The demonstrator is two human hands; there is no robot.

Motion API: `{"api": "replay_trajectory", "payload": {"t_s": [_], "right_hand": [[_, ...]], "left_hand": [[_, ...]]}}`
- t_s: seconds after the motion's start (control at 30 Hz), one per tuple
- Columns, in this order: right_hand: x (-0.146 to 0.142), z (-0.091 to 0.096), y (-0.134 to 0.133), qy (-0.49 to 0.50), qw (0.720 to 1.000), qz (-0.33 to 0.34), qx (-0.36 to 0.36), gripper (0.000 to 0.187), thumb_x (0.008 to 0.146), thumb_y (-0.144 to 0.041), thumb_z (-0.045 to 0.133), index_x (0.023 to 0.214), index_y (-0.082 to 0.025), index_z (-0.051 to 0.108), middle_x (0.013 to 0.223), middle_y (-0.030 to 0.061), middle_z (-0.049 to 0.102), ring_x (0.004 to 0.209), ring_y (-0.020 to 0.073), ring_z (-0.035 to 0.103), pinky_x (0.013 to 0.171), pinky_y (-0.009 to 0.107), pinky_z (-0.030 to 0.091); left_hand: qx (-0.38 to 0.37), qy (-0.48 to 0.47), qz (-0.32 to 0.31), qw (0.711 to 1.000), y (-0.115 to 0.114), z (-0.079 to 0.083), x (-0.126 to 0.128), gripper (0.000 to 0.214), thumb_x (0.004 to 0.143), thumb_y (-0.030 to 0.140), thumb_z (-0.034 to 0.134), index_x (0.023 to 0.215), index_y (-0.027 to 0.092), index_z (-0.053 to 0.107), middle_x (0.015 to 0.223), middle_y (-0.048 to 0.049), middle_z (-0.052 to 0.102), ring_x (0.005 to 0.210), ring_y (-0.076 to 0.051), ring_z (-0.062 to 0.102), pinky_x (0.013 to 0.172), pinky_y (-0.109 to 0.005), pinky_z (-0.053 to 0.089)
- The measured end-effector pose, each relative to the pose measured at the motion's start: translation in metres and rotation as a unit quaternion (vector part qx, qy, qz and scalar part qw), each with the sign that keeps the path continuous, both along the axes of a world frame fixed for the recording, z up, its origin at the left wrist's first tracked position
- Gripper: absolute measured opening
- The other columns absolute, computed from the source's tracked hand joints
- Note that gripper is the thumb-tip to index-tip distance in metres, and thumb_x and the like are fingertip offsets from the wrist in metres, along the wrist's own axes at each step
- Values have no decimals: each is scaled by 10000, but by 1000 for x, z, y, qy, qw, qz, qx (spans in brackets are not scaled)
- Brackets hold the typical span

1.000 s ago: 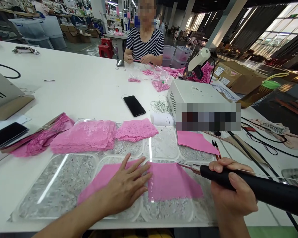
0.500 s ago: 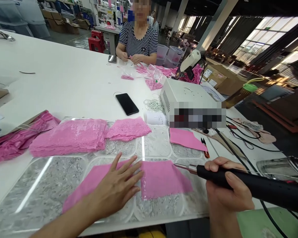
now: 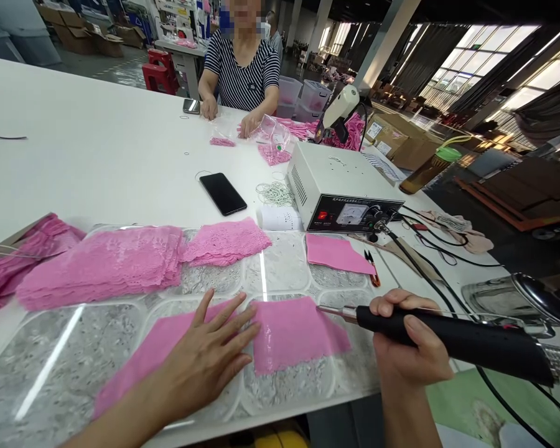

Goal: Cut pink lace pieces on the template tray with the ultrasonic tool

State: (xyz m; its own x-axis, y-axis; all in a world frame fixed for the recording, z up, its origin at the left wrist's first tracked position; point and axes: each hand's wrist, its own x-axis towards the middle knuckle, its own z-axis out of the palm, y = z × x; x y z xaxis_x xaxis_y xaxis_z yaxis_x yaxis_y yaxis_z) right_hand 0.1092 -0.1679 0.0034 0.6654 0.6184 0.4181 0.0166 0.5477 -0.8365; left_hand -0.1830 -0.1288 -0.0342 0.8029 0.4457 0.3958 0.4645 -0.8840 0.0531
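My left hand (image 3: 214, 348) lies flat with its fingers spread, pressing on pink fabric pieces (image 3: 156, 348) on the marbled mat. Under and beside its fingertips is a rectangular pink fabric piece (image 3: 284, 342). My right hand (image 3: 408, 342) is wrapped round a black ultrasonic handpiece (image 3: 448, 339). Its thin metal tip touches or hovers at the piece's upper right edge; I cannot tell which. Behind them lie a thick stack of pink lace (image 3: 107, 258), a smaller lace stack (image 3: 228, 241) and a plain pink stack (image 3: 338, 254).
A control box (image 3: 350, 168) with a gauge and cables stands behind. Orange-handled snips (image 3: 373, 270), a phone (image 3: 223, 193) and a lidded glass jar (image 3: 504, 302) are on the table. Across it, a person in a striped top (image 3: 242, 71) handles small plastic bags.
The view has shifted slightly, moving the scene left. My hands and the handpiece tip keep nearly the same place on the fabric. The person opposite has moved their hands apart.
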Motion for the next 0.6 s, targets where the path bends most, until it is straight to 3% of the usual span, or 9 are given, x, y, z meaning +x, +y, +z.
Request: {"api": "replay_trajectory", "payload": {"t_s": [0.6], "right_hand": [[9,-1,-7,-3,1000,-4,-4,117,603,-218,533,691,-170,592,696,15,571,512,107,501,488,284,433]], "left_hand": [[4,25,4,1000,0,-2,-1,339,984,302,452,1305,263,553,1437,11,491,1417,-226,315,1191,-518,-81]]}}
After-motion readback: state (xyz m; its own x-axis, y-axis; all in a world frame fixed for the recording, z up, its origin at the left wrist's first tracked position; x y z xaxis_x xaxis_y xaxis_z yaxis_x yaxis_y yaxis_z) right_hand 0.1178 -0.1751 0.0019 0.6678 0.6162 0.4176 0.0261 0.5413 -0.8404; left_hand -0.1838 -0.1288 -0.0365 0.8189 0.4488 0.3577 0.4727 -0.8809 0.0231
